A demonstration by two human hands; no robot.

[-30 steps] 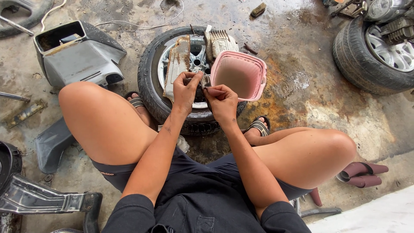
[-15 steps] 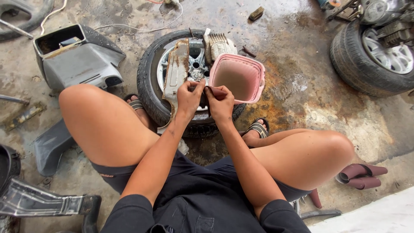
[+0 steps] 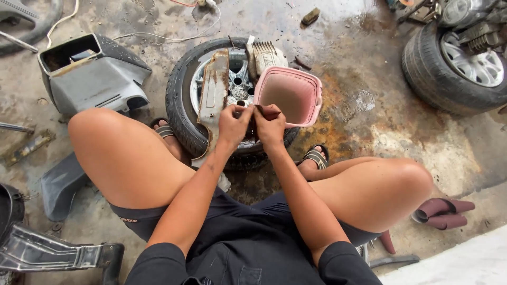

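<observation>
here my left hand (image 3: 232,122) and right hand (image 3: 270,125) pinch a small dark strip (image 3: 265,111), thin and bendy, at its ends over the tyre (image 3: 179,105)

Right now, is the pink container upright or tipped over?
Upright: the pink container stands on the tyre, its open mouth facing up. No contents are visible inside.

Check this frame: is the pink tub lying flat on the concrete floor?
No. The pink tub rests on top of the car wheel, beside a rusty metal part, just beyond both hands.
</observation>
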